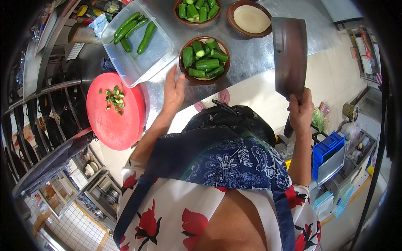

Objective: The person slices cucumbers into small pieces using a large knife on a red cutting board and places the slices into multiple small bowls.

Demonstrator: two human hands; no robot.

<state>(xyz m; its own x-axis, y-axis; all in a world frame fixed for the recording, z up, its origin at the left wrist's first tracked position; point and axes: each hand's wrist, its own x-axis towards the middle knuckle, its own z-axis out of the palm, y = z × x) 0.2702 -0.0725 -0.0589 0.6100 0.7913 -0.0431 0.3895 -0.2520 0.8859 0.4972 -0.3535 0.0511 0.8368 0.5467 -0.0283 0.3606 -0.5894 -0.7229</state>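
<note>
My right hand (301,109) grips the handle of a cleaver (290,56), its broad blade pointing away from me beyond the counter's front edge. My left hand (174,89) is empty, fingers apart, between a clear plastic bin (141,67) and a brown-rimmed bowl (204,82) of cut cucumber pieces (207,64). Several whole cucumbers (146,37) lie in the bin. A second bowl (176,14) of cucumber pieces stands farther back, beside an empty bowl (230,15). On a round red cutting board (116,131) at the left lies a small pile of cucumber ends (115,98).
The stainless steel counter (248,59) bears the bowls and bin. Jars and packets (94,12) crowd its back left. A metal rack (47,94) stands at the left, with shelves of dishes below. At the right are a blue crate (326,147) and more shelving.
</note>
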